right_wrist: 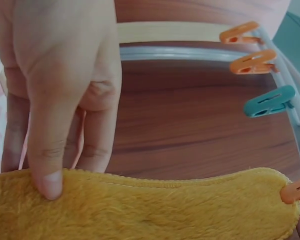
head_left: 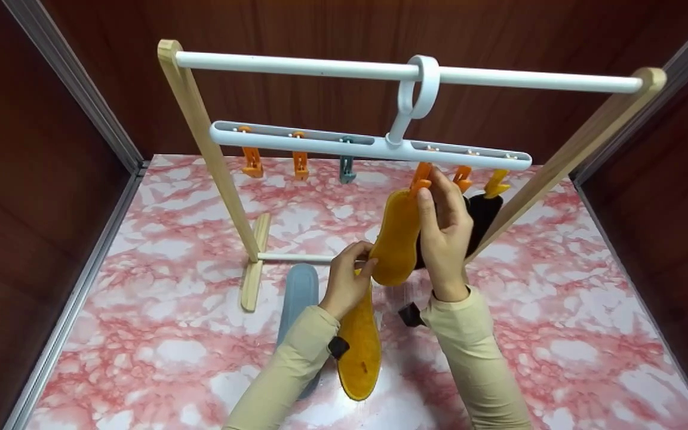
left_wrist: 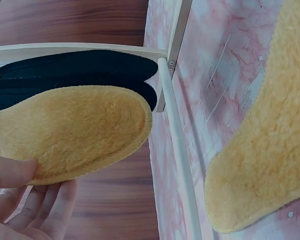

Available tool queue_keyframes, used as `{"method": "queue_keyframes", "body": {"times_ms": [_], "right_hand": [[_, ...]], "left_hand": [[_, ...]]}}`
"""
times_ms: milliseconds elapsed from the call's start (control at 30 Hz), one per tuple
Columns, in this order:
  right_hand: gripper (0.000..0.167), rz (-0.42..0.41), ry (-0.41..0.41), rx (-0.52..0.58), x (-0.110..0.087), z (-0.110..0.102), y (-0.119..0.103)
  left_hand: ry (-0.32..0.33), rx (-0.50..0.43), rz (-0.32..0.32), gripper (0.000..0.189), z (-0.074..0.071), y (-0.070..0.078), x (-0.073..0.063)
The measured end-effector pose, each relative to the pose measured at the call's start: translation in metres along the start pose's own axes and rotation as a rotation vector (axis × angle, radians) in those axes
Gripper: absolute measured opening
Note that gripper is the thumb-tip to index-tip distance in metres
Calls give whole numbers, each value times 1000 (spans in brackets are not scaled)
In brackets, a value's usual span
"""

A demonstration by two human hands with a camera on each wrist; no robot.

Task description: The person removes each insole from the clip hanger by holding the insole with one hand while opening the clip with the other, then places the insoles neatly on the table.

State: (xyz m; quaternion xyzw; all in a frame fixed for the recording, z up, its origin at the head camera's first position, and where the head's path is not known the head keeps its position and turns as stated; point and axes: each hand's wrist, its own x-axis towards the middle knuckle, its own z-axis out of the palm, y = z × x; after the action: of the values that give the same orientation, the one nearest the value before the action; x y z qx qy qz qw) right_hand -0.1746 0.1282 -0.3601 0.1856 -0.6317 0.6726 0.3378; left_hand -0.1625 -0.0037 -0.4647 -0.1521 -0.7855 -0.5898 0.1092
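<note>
A yellow fleecy insole [head_left: 396, 239] hangs upright, its top end in an orange clothespin [head_left: 420, 177] on the white clip hanger [head_left: 320, 143]. My left hand [head_left: 350, 278] pinches the insole's left edge, thumb on the fleece and fingers behind, as the left wrist view also shows. Up at the clothespin, my right hand [head_left: 448, 233] holds it between thumb and fingers; in the right wrist view only a bit of its fingers shows. A second yellow insole [head_left: 361, 346] lies on the table below, beside a grey-blue insole [head_left: 301, 286] partly hidden by my left sleeve.
Two black insoles [left_wrist: 90, 67] hang behind my right hand, near a yellow clothespin [head_left: 496, 183]. Further left on the hanger are two orange clothespins and a teal clothespin [head_left: 347, 162]. A wooden stand [head_left: 215, 161] with a white rod [head_left: 320, 64] carries the hanger.
</note>
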Motion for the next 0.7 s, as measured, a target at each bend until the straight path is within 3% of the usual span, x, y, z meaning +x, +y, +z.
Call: {"method": "queue_keyframes", "body": {"times_ms": [700], "right_hand": [[26,61,10,44,10,4,-2]], "left_hand": [[-16,-27,-4,12,-6,-2,-10]]}}
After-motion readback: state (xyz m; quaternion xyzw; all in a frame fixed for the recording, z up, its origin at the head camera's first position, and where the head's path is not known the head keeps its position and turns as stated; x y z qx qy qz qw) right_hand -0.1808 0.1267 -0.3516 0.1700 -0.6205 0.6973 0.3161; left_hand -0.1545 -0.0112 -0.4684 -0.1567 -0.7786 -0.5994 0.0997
